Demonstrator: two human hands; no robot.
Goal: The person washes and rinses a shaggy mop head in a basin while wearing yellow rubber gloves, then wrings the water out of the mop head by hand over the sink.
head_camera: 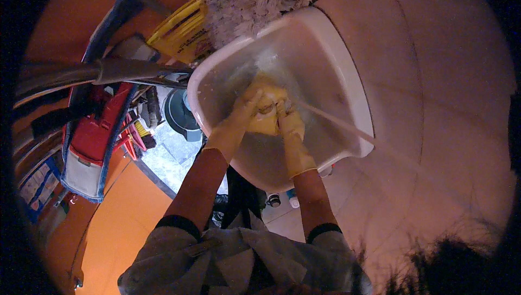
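Before me is a white utility sink (350,75) with running water splashing at its back. My left hand (248,104) and my right hand (289,118), both in pale gloves reaching past the wrists, are close together over the basin. Between them they grip a yellow cloth (262,126), wet and bunched, its lower edge hanging down. The fingers partly cover it, and its upper part blends with the splashing water.
A shaggy mop head or fluffy cloth (244,2) hangs over the sink's back rim. A yellow caution sign (183,34), a red-and-white flat mop (87,144) and a green bucket (179,114) stand at the left. A tiled wall (447,91) borders the right.
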